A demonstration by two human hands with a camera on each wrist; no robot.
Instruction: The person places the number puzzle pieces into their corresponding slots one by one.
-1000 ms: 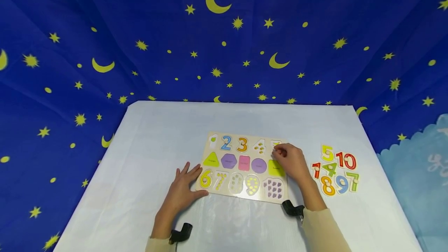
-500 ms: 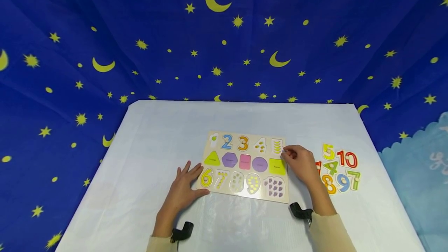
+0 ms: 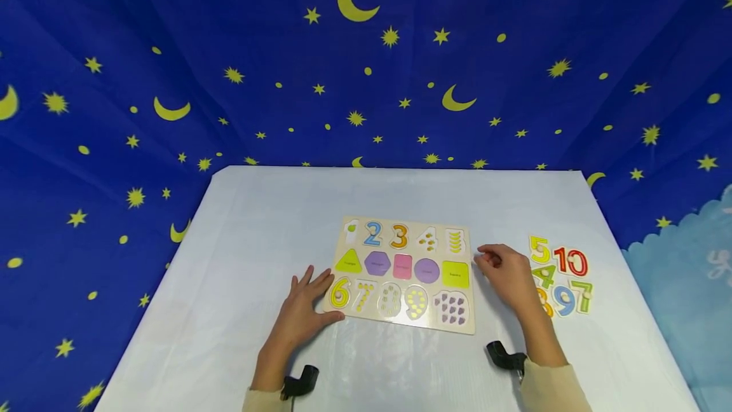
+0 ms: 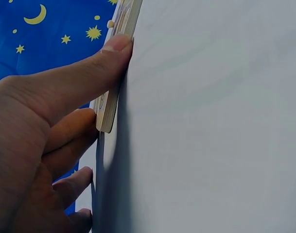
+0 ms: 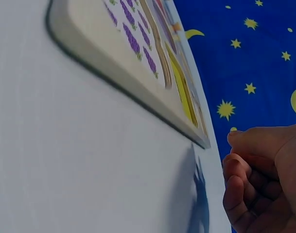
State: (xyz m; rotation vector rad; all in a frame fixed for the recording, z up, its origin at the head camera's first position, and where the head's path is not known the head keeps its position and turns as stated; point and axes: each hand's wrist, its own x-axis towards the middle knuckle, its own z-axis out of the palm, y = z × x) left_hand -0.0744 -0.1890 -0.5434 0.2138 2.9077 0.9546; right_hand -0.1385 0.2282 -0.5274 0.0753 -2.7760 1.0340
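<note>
A wooden number puzzle board (image 3: 400, 326) lies on the white table. Numbers 2 (image 3: 373, 234), 3 (image 3: 399, 236) and 6 (image 3: 340, 292) sit in its recesses; other recesses show printed pictures. My left hand (image 3: 300, 310) rests at the near left corner, fingers spread, thumb against the front edge. In the left wrist view, the thumb (image 4: 94, 68) touches the board's side. My right hand (image 3: 506, 275) is just right of the board, fingers curled, with nothing visible in it. In the right wrist view, the curled fingers (image 5: 237, 189) are apart from the board.
Right of the right hand lie loose number pieces: 5 (image 3: 540, 249), 10 (image 3: 572, 262), 4 (image 3: 544, 276), 9 (image 3: 565, 301), 7 (image 3: 584, 296) and an 8 (image 3: 546, 302) partly behind the wrist. A blue star-patterned cloth (image 3: 297, 126) hangs behind the table.
My right hand has moved right, from over the board's top right recess to beside the board, now covering the loose 1 and part of the 8. The left hand has stayed in place.
</note>
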